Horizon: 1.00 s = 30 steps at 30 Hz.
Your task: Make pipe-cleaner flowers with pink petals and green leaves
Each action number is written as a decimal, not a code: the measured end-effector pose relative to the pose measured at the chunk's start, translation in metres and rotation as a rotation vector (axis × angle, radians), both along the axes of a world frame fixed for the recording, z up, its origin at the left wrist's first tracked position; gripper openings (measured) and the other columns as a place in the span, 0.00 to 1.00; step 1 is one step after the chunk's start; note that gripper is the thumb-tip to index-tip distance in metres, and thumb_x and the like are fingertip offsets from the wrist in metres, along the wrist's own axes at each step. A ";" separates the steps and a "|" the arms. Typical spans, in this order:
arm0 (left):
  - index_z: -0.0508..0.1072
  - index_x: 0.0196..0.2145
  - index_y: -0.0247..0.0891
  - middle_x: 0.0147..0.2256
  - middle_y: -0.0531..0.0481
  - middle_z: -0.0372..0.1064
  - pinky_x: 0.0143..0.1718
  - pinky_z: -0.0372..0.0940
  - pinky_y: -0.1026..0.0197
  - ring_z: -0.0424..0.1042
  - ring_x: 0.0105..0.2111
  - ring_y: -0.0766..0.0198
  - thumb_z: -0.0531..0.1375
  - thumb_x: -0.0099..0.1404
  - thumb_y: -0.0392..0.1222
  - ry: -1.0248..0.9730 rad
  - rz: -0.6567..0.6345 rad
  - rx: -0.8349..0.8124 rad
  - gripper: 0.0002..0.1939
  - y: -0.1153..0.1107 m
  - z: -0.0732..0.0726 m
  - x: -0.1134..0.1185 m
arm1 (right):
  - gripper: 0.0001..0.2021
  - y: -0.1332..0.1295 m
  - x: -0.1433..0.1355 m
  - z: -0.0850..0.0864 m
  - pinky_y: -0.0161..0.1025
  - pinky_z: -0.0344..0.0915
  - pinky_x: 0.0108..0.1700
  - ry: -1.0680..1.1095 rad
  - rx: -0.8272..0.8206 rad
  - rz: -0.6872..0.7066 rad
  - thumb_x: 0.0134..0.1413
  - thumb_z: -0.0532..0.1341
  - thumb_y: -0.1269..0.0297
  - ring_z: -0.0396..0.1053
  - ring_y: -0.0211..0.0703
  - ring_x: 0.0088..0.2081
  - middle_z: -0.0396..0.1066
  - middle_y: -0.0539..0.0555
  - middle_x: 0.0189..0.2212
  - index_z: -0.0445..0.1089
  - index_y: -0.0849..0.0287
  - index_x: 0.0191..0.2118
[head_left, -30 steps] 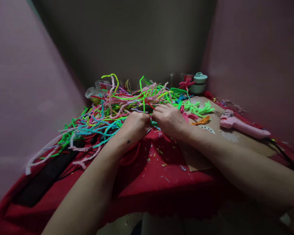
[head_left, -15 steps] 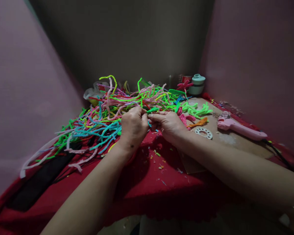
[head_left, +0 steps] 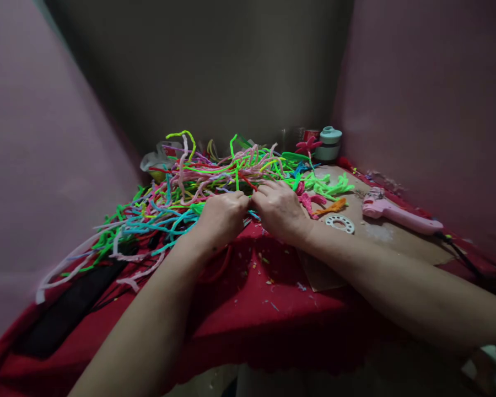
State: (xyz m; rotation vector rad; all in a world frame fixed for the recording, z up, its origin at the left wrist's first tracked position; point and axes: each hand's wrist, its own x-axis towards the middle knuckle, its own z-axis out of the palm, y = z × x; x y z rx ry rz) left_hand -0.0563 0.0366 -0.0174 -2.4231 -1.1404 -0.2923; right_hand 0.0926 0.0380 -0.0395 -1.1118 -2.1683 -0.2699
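Note:
My left hand and my right hand meet knuckle to knuckle over the front edge of a heap of fuzzy pipe cleaners. Both are closed, thumbs and fingertips pressed together. Between them they pinch a green pipe cleaner, mostly hidden by the fingers now. A bright green end shows just beyond my left hand; whether it belongs to the held piece I cannot tell. Pink pipe-cleaner petals and an orange twisted piece lie to the right of my right hand.
On a board at right lie a pink glue gun with its cord and a white ring with holes. Behind stand a light-blue lidded container and a pink flower. A black flat object and scraps lie on red cloth.
My right hand has turned knuckles-up and closed in against my left, which has tipped lower. The green piece seen between the fingers before is now covered. The view has shifted slightly.

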 end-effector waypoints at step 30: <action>0.70 0.38 0.37 0.41 0.44 0.69 0.47 0.57 0.53 0.65 0.43 0.57 0.55 0.61 0.40 -0.772 -0.008 0.299 0.08 -0.012 0.020 -0.005 | 0.09 0.007 0.003 0.005 0.35 0.60 0.27 1.177 -0.837 0.547 0.44 0.63 0.63 0.63 0.34 0.21 0.69 0.51 0.19 0.70 0.63 0.22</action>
